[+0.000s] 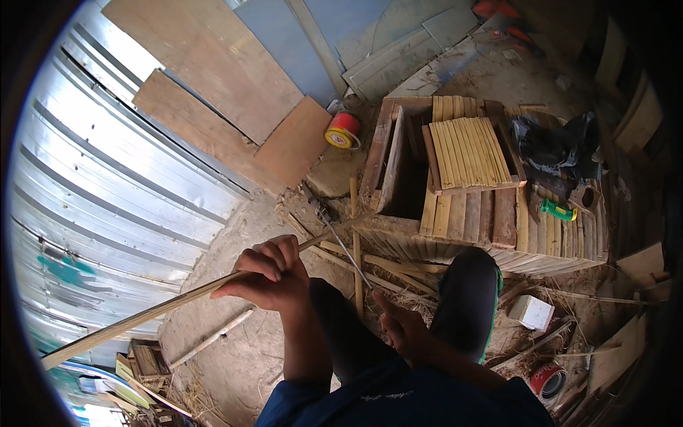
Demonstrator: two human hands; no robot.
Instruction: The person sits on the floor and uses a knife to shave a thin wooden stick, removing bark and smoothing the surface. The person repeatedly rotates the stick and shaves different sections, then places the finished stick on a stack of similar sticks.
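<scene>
Left hand: fingers wrapped over wooden strip, thumb along its underside; grip closed, strip pinched firmly.
Wooden strip: slants across the person's front, low at far left, rising rightward to the near-left corner of the slatted box; touching or just short of it, cannot tell.
Right hand: in front of the knees, fingers curled, index reaching forward to the near end of thin metal tool; whether it pinches the tool, cannot tell.
Thin metal tool: runs up-left from the index fingertip, passing below the strip's upper part in view; kind unclear.
Slatted box: ahead, right of centre; opening at its left side.
On box: slatted panel, black plastic bag, green-handled tool.
Floor: loose sticks, red-and-yellow bucket beyond, white block and red can at right.
</scene>
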